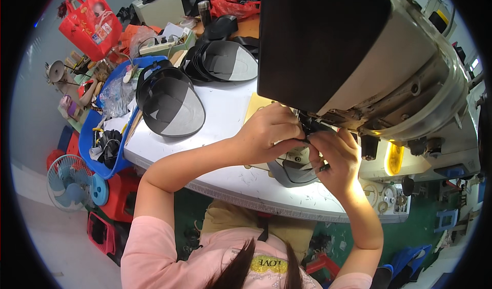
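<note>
Left hand: your left hand (269,132) has its fingers (292,135) curled narrow, pinching a small black part (307,130) right under the head of the sewing machine (359,58).
Right hand: your right hand (335,158) meets the left at the same spot; its fingers (320,140) are pinched on that same black part from the other side, fingertips of both hands touching or nearly so.
Black part: one piece, small, mostly hidden between your fingers; what it is cannot be told.
Dark visor piece: one curved grey-black piece (292,173) lies on the table (230,181) just below your fingers, partly under your right palm.
Tan sheet: one yellowish sheet (254,107) lies flat just beyond your left fingers, half covered by the hand.
Visor stacks: two stacks of dark, rounded visor pieces lie well away to the left of your fingers; the nearer stack (171,104) sits at the table's left end, the farther stack (223,61) behind it.
Blue tray: one blue tray (110,168) with bags and small tools hangs past the table's left edge, far from your fingers.
Red bag: one red bag (91,25) sits at the far left.
Fan: one small blue fan (69,181) stands on the floor, lower left.
</note>
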Demonstrator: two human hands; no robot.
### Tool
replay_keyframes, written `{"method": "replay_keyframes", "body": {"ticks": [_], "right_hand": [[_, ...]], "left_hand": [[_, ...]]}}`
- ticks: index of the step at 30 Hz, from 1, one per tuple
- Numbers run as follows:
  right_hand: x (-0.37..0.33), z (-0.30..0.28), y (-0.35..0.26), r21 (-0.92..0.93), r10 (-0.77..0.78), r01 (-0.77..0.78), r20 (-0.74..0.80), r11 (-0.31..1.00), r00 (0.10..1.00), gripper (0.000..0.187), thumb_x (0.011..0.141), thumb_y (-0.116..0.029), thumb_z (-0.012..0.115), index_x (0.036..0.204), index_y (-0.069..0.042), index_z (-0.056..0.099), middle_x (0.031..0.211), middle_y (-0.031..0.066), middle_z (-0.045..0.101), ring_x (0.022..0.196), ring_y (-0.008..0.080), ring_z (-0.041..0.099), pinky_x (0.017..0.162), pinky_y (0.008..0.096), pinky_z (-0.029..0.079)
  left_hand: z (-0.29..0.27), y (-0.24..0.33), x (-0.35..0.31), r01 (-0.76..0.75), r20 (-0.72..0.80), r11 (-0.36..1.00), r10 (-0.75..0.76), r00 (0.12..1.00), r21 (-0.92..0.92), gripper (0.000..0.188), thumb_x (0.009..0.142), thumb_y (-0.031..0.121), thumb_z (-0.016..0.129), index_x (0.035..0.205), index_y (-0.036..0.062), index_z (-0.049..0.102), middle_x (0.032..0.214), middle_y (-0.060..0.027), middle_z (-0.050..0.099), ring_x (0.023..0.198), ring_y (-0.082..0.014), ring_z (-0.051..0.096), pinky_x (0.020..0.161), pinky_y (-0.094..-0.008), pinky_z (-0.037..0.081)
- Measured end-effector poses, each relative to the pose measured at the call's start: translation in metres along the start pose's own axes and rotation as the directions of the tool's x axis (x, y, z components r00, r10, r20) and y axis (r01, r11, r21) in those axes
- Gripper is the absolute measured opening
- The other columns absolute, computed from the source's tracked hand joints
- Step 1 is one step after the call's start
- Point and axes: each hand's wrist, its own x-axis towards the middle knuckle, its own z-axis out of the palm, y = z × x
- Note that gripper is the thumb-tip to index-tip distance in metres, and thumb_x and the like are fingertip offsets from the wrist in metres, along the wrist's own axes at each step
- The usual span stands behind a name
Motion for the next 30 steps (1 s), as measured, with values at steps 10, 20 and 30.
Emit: {"method": "replay_keyframes", "body": {"ticks": [10,20,30], "right_hand": [[-0.024,-0.029,0.018,-0.158,-0.007,0.048,0.255,0.986,0.967,0.059,0.060,0.004,0.066,0.115,-0.017,0.065,0.115,0.0023,0.064,0.097,0.0237,0.063,0.082,0.0407,0.050],[-0.037,-0.031,0.030,-0.048,0.052,-0.038,0.344,0.998,0.938,0.059,0.057,0.008,0.070,0.113,-0.010,0.064,0.125,0.0046,0.060,0.102,0.0247,0.062,0.081,0.0336,0.052],[-0.044,-0.021,0.041,-0.089,0.116,-0.091,0.327,0.992,0.938,0.055,0.057,0.005,0.073,0.109,-0.011,0.067,0.122,0.0025,0.061,0.097,0.0233,0.063,0.080,0.0324,0.053]], "left_hand": [[0.005,0.008,-0.006,-0.163,0.032,0.972,0.160,0.987,0.168,0.020,0.065,0.005,0.070,0.082,0.0039,0.061,0.084,-0.0062,0.059,0.085,-0.0242,0.058,0.072,-0.0358,0.044],[0.006,0.013,-0.008,-0.227,0.100,0.931,0.207,0.973,0.287,0.020,0.065,0.011,0.062,0.083,0.0040,0.062,0.083,-0.0049,0.060,0.082,-0.0202,0.058,0.072,-0.0329,0.043],[0.012,0.003,-0.006,-0.228,0.055,0.918,0.222,0.973,0.325,0.021,0.062,0.013,0.062,0.081,0.0031,0.062,0.082,-0.0051,0.059,0.082,-0.0214,0.057,0.077,-0.0354,0.046]]}}
